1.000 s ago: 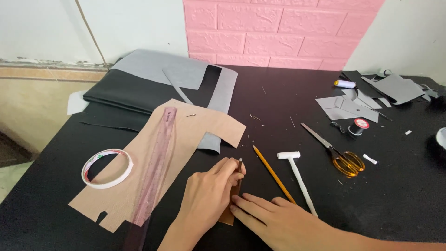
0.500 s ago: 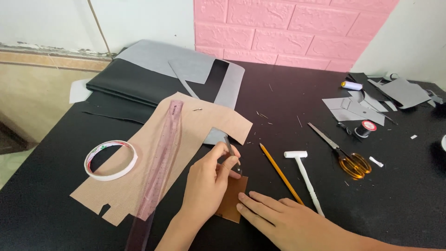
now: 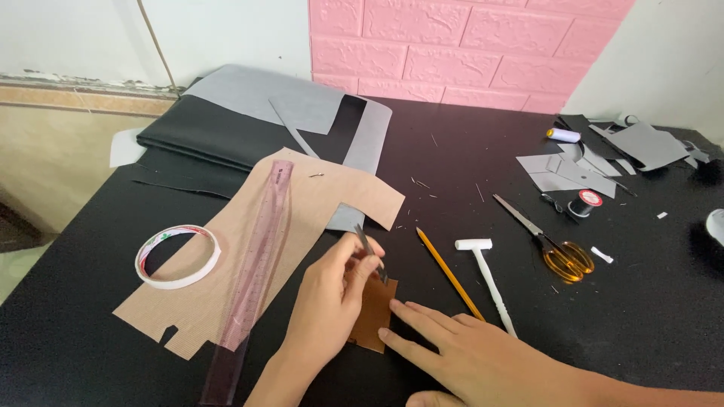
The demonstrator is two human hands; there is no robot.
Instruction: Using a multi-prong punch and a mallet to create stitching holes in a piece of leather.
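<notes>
My left hand [image 3: 326, 300] pinches a thin dark metal tool [image 3: 372, 255], its tip resting on the top edge of a small brown leather piece [image 3: 375, 316]. My right hand [image 3: 471, 353] lies flat beside it, fingertips pressing on the leather's right edge. Both sit near the front of the black table [image 3: 467, 158]. Left of my hands lies a tan cardboard pattern [image 3: 302, 203] with a translucent pink ruler [image 3: 256, 264] across it.
A roll of white tape [image 3: 178, 256] rests on the pattern's left. A yellow pencil [image 3: 449, 273], a white hammer [image 3: 489, 277] and orange-handled scissors [image 3: 549, 241] lie right of my hands. Grey and black sheets [image 3: 249, 120] are stacked at the back; grey scraps and thread spools [image 3: 585, 202] far right.
My left hand has lifted slightly and turned the metal tool more upright over the leather. My right hand's fingers have spread along the leather's edge. The view has shifted a little.
</notes>
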